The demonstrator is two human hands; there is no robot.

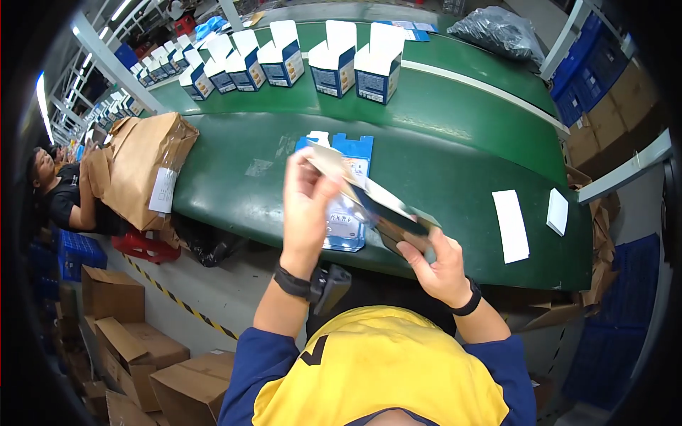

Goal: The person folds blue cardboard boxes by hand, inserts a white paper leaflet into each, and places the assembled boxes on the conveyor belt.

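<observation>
Between my two hands is a partly folded carton [389, 218], dark blue and white and smeared by motion. My left hand [307, 195] grips its upper left end, thumb and fingers closed on a pale flap. Around the lower right end my right hand [439, 264] is closed, with the thumb along the near side. Under the held carton, flat blue-and-white cartons [361, 148] lie on the green table [426, 156]; my hands partly cover them.
Open white-and-blue boxes [378, 84] stand in a row on the green conveyor behind. White paper slips [510, 226] and a small white stack [558, 211] lie at right. A large brown paper bag [138, 167] stands at left, with a person beside it. Cardboard boxes [195, 380] fill the floor lower left.
</observation>
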